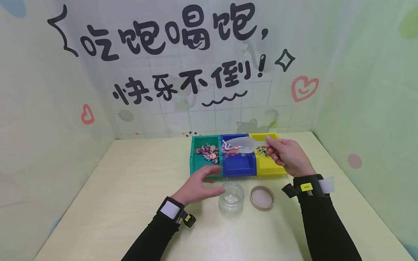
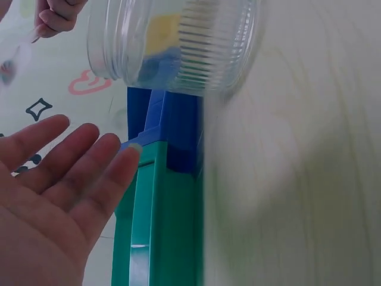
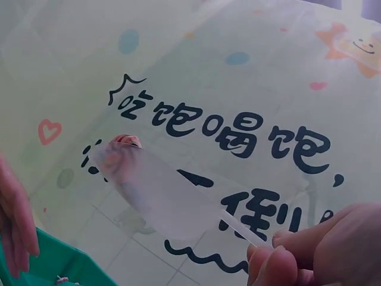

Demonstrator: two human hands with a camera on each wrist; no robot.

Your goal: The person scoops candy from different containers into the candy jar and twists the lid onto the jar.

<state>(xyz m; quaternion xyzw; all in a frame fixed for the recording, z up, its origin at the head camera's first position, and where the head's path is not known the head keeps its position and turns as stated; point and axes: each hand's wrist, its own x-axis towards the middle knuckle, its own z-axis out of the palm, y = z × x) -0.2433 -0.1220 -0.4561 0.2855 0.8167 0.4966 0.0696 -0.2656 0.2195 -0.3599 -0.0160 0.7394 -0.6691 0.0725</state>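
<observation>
My right hand [image 1: 290,155] pinches the handle of a translucent plastic scoop [image 1: 247,144], raised over the blue bin. Striped candy-like pieces [image 1: 230,146] lie at the scoop's far end; in the right wrist view they show blurred through the scoop [image 3: 161,193]. My left hand [image 1: 200,185] is beside the clear glass jar [image 1: 231,197], its fingers extended and holding nothing. In the left wrist view a gap shows between that hand [image 2: 56,196] and the ribbed jar [image 2: 172,44]. No lid covers the jar. A round lid [image 1: 262,198] rests on the table to its right.
Behind the jar stand a green bin [image 1: 197,165] with striped candy-like pieces, a blue bin [image 1: 240,170] and a yellow bin [image 1: 271,169] with small stick-like pieces, side by side. A printed curtain [image 1: 215,119] hangs along the back of the pale table [image 1: 130,203].
</observation>
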